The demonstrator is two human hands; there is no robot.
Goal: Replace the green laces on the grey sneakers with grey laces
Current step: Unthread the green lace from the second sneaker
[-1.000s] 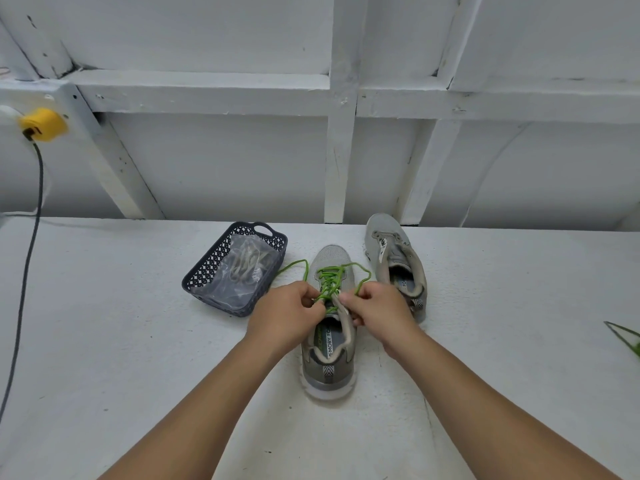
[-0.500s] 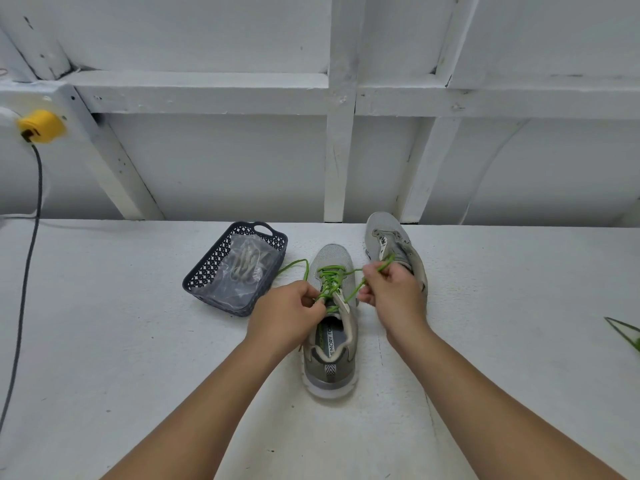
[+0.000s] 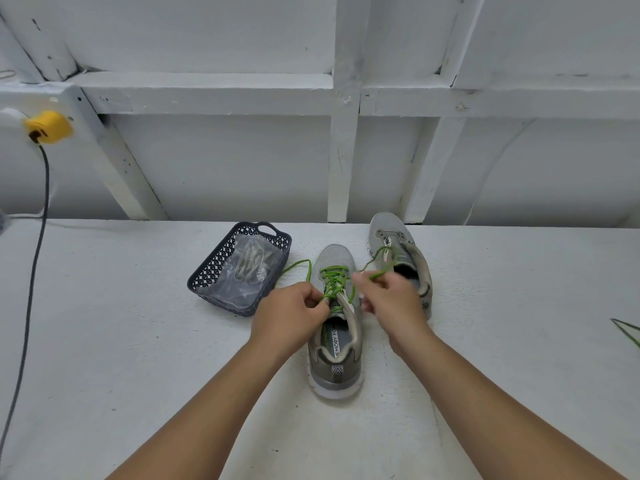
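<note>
Grey mesh-knit sneaker (image 3: pixel 335 327) with rubbery white sole sat on the rough white worktop (image 3: pixel 104 323), its thin green cord lace (image 3: pixel 333 282) pinched by both the left hand (image 3: pixel 290 315) and right hand (image 3: pixel 391 299), beside a dark perforated plastic basket (image 3: pixel 221 271) holding bagged grey laces (image 3: pixel 251 263).

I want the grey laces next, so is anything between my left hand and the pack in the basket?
Nothing visible blocks it. The left hand pinches the green lace on the near sneaker; the basket sits open-topped beside it, the bagged grey laces uncovered.
</note>
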